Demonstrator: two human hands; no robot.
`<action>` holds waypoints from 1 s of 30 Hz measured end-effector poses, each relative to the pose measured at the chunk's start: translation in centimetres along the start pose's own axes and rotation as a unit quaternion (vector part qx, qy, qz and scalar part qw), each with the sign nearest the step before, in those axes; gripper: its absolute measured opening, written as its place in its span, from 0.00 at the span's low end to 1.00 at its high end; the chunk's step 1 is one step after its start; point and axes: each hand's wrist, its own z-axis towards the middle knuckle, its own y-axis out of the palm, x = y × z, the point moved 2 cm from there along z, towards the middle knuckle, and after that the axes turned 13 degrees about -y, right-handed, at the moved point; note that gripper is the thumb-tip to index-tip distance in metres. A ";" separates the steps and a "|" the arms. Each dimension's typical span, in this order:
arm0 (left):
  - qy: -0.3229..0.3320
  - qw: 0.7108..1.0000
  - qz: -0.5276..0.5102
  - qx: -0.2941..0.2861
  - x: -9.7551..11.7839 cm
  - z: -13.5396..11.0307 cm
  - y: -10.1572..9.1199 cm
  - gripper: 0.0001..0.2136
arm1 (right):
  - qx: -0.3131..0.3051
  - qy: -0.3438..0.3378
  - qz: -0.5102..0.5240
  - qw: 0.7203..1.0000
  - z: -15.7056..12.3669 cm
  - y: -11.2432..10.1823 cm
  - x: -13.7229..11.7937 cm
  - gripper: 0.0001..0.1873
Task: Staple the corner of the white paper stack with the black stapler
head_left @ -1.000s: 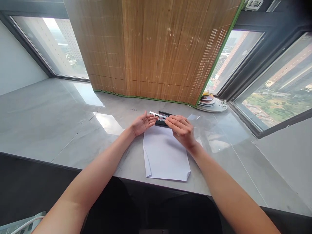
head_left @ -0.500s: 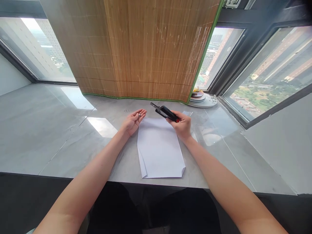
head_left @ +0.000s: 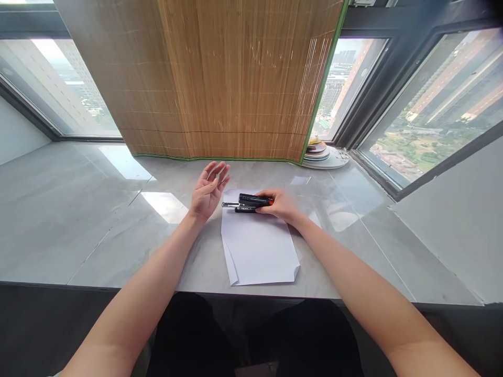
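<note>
My right hand [head_left: 282,205] is closed round the back end of a black stapler [head_left: 251,199], which has a bit of red near my fingers. The stapler lies sideways over the top part of the white paper sheets [head_left: 259,246]. Its metal magazine [head_left: 230,204] sticks out to the left from between the black arms. Left of the paper, my left hand [head_left: 208,191] is raised, palm turned inward. Its thumb is bent against the fingers on a small silvery strip of staples [head_left: 218,177], mostly hidden; the other fingertips are spread upward.
The grey tiled counter [head_left: 98,230] ends at a front edge close to my body. A bamboo blind [head_left: 236,78] hangs behind the hands. At the back right stands a stack of plates [head_left: 324,158], beside the windows. A corner of the paper is folded at lower right.
My right hand has lowered the stapler onto the paper and turned it level, magazine pointing left. My left hand has tilted upward, its fingers more raised.
</note>
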 end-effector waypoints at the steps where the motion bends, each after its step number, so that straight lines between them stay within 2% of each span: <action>1: -0.009 1.000 0.004 -0.009 0.0 -0.2 0.3 0.19 | -0.009 -0.022 -0.015 1.000 0.0 0.1 -0.1 0.22; 3: -0.036 0.999 0.012 -0.019 0.0 -0.5 0.8 0.20 | 0.006 -0.097 -0.057 0.994 0.0 0.2 -0.7 0.27; 5: -0.062 0.997 0.019 -0.037 -0.2 -0.7 1.2 0.21 | 0.043 -0.191 -0.104 0.975 -0.1 0.4 -1.9 0.29; 7: -0.077 0.995 0.031 -0.062 -0.4 -1.0 1.5 0.23 | 0.061 -0.266 -0.147 0.951 -0.4 0.8 -3.3 0.24; 9: -0.091 0.992 0.048 -0.076 -0.6 -1.1 1.7 0.26 | 0.052 -0.306 -0.180 0.933 -0.6 1.4 -4.4 0.19; 15: -0.113 0.985 0.088 -0.095 -1.1 -1.4 1.7 0.30 | 0.043 -0.331 -0.239 0.912 -1.0 2.7 -5.6 0.14; 18: -0.112 0.981 0.117 -0.108 -1.2 -1.5 1.8 0.29 | 0.047 -0.342 -0.247 0.905 -1.3 3.3 -5.9 0.11; 22: -0.097 0.982 0.135 -0.094 -1.3 -1.4 1.8 0.28 | 0.063 -0.333 -0.261 0.904 -1.4 3.8 -5.9 0.09; 30: -0.094 0.977 0.152 -0.116 -1.3 -1.3 1.6 0.24 | 0.092 -0.352 -0.197 0.911 -1.3 3.6 -5.9 0.10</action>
